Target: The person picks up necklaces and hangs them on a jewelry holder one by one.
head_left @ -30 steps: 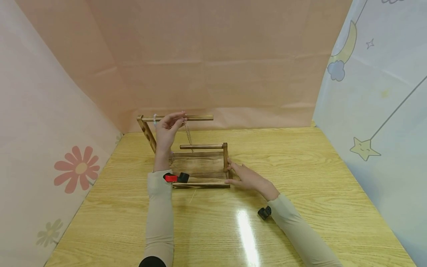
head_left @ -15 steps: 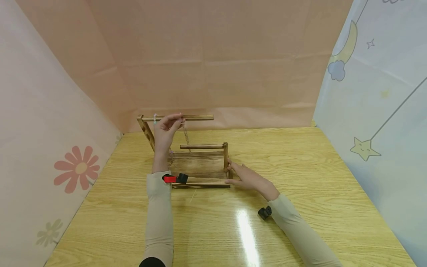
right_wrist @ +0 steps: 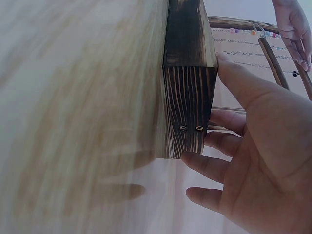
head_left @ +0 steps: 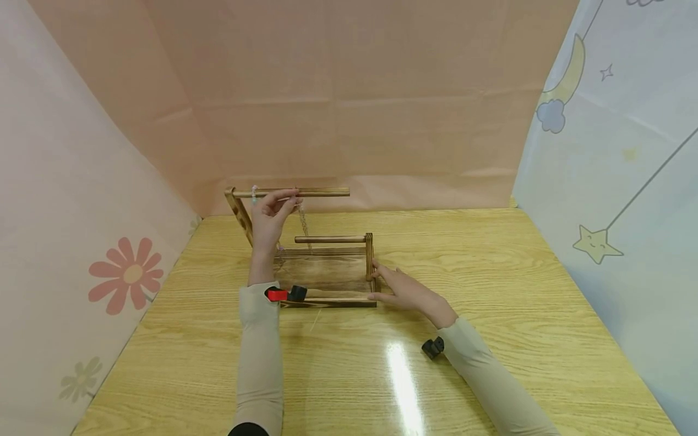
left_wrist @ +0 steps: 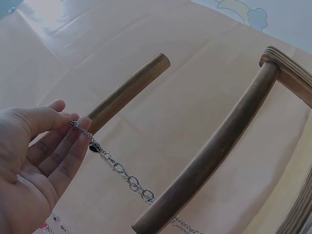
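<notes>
My left hand [head_left: 267, 221] pinches one end of a silver chain necklace [left_wrist: 132, 182] between thumb and fingers, at the upper bar [head_left: 327, 192] of a wooden jewelry stand [head_left: 327, 303]. Below the fingertips the chain hangs down past the lower bar [head_left: 329, 240]; a small dark bead [left_wrist: 94, 146] shows near the fingers. How the chain lies on the upper bar is partly hidden by the hand. My right hand [head_left: 406, 289] rests against the stand's right end, its fingers loosely extended and touching the end face [right_wrist: 187, 107] in the right wrist view.
A pale beaded strand [head_left: 254, 194] hangs at the left of the upper bar, beside its slanted post [head_left: 240, 215]. More beads [right_wrist: 253, 32] show in the right wrist view. Wood-grain table [head_left: 480, 260] surrounds the stand, with a peach backdrop [head_left: 409, 121] behind.
My left hand has shifted slightly left and down along the upper bar, and the chain has moved with it. My right hand stays against the stand's end.
</notes>
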`<state>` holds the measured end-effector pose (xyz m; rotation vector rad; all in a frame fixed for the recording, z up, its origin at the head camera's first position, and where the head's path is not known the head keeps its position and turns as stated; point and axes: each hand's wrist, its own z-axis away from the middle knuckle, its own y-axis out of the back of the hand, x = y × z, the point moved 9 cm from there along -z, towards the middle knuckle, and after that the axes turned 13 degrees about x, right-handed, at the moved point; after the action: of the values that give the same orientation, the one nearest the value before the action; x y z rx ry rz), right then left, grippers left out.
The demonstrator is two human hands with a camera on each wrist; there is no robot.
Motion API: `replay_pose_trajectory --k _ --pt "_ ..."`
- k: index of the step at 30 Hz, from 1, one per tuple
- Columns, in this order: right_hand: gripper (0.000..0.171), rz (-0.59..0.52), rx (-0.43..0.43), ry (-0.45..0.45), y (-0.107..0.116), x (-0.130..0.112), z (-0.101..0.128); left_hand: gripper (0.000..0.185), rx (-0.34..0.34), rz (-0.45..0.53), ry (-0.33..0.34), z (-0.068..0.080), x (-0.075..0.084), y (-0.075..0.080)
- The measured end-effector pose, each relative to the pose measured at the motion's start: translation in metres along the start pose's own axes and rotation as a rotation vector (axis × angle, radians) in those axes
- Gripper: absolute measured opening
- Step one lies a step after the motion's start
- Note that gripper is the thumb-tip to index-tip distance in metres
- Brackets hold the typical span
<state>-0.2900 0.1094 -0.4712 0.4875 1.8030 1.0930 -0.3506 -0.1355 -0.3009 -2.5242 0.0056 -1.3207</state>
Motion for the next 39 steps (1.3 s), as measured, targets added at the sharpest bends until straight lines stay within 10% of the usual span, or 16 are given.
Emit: replay_pose_trajectory --k 39 --pt "0.086 -0.005 -0.002 0.006 0.001 -0.002 0.0 0.025 0.014 -0.023 0.052 0.008 -0.016 0.011"
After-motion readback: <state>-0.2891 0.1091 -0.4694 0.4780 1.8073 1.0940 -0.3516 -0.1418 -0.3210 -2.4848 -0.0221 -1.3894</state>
